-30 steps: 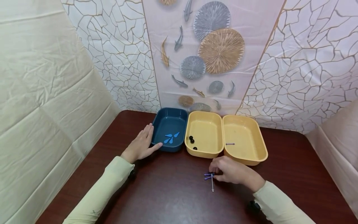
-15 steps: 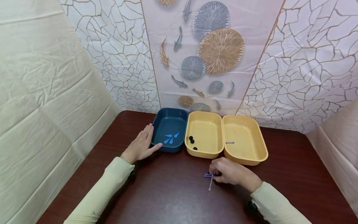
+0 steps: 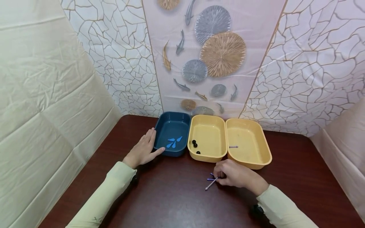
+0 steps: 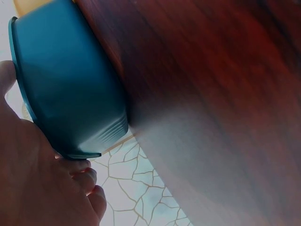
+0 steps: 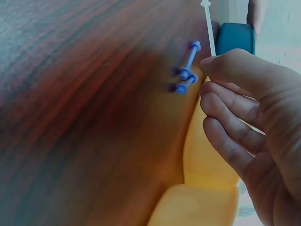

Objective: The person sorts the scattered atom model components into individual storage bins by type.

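Observation:
Between thumb and fingertips, my right hand [image 3: 238,175] pinches one end of a thin pale lilac rod [image 3: 211,183] with knobbed ends. Its free end points toward the lower left, over the table. Two blue-purple rods of the same shape lie beside the fingers; the right wrist view shows one longer rod [image 5: 190,59] and a second rod [image 5: 186,84] just below it. My left hand [image 3: 141,150] rests with fingers extended along the left rim of the dark blue tray [image 3: 174,113], its thumb at the front corner. Several light blue teardrop pieces [image 3: 174,145] lie in that tray.
A yellow tray [image 3: 209,117] in the middle holds black beads [image 3: 195,145]. Right of it, another yellow tray [image 3: 263,148] holds one small purple rod [image 3: 233,147]. All three trays stand side by side near the patterned cloth [image 3: 225,79] at the back.
The pale rod in my right hand has swung from pointing straight toward the near edge to pointing lower left. The purple rods by the fingers have shifted slightly. My left hand stays put.

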`<state>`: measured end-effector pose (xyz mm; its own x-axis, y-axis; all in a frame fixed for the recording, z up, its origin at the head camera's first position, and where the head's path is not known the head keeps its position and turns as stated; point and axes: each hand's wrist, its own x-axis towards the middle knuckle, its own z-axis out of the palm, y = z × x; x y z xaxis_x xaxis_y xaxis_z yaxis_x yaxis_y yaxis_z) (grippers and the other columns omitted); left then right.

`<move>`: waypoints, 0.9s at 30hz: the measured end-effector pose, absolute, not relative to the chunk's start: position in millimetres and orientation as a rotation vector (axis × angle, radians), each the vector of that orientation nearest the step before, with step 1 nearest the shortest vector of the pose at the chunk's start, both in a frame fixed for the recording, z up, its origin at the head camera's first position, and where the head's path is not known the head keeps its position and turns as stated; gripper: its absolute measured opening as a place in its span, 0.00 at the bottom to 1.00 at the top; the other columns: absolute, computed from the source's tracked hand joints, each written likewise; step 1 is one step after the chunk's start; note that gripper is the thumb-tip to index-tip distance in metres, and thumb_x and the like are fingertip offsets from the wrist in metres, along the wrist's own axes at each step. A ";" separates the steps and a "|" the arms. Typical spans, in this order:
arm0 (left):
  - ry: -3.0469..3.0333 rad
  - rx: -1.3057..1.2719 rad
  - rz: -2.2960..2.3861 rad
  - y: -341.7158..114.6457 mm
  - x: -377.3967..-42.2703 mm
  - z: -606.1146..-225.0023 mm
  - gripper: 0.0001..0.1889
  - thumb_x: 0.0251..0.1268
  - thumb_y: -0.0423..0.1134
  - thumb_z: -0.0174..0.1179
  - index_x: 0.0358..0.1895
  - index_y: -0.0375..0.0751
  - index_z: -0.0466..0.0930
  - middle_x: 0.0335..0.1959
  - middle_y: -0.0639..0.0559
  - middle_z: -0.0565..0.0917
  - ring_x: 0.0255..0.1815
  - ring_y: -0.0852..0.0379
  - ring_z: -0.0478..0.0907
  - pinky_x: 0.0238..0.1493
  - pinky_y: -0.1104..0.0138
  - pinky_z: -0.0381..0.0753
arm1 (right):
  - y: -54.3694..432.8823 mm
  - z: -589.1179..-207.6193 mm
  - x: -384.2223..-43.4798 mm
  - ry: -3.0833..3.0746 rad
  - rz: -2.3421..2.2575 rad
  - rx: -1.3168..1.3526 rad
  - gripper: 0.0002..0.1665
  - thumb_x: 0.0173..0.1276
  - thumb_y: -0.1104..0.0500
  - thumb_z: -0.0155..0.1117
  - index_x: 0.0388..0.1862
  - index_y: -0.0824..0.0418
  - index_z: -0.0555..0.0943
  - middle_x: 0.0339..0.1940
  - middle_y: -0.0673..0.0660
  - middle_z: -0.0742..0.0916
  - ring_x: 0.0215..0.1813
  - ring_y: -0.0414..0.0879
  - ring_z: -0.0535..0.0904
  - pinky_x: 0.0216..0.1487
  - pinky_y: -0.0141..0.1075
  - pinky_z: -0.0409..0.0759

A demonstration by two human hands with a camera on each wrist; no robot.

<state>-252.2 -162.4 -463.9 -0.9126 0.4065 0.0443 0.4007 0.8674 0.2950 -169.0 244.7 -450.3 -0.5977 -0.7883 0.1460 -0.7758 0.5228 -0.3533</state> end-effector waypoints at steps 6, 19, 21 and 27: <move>3.021 0.662 0.463 -163.1 -252.6 -465.5 0.54 0.76 0.71 0.47 0.86 0.31 0.40 0.89 0.36 0.43 0.90 0.36 0.45 0.87 0.42 0.51 | 246.2 -437.8 -167.2 2.733 -0.657 -1.431 0.12 0.59 0.67 0.76 0.28 0.50 0.84 0.27 0.44 0.83 0.31 0.30 0.76 0.31 0.21 0.76; 3.026 0.669 0.463 -163.2 -252.4 -465.2 0.55 0.76 0.71 0.47 0.86 0.31 0.40 0.89 0.36 0.44 0.89 0.36 0.45 0.87 0.42 0.51 | 260.2 -400.7 -168.6 2.839 -0.657 -1.436 0.12 0.59 0.67 0.78 0.30 0.50 0.84 0.28 0.43 0.84 0.32 0.32 0.78 0.32 0.24 0.79; 3.023 0.667 0.459 -163.2 -252.5 -465.0 0.55 0.76 0.71 0.47 0.86 0.31 0.40 0.89 0.36 0.43 0.90 0.36 0.45 0.87 0.42 0.51 | 263.7 -396.1 -170.6 2.855 -0.668 -1.469 0.13 0.59 0.67 0.78 0.30 0.51 0.85 0.28 0.43 0.84 0.32 0.33 0.79 0.33 0.24 0.80; 3.023 0.664 0.454 -163.6 -252.7 -464.5 0.55 0.76 0.71 0.46 0.86 0.31 0.39 0.89 0.36 0.43 0.90 0.37 0.44 0.87 0.43 0.50 | 274.8 -379.9 -174.5 2.919 -0.689 -1.472 0.15 0.57 0.68 0.79 0.30 0.48 0.85 0.29 0.41 0.85 0.33 0.34 0.81 0.34 0.27 0.82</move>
<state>-252.7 -163.6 -464.5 -0.9099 0.4120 0.0483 0.4080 0.8678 0.2836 -174.5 274.8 -379.9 -0.5959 -0.7215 0.3525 -0.8030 0.5315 -0.2696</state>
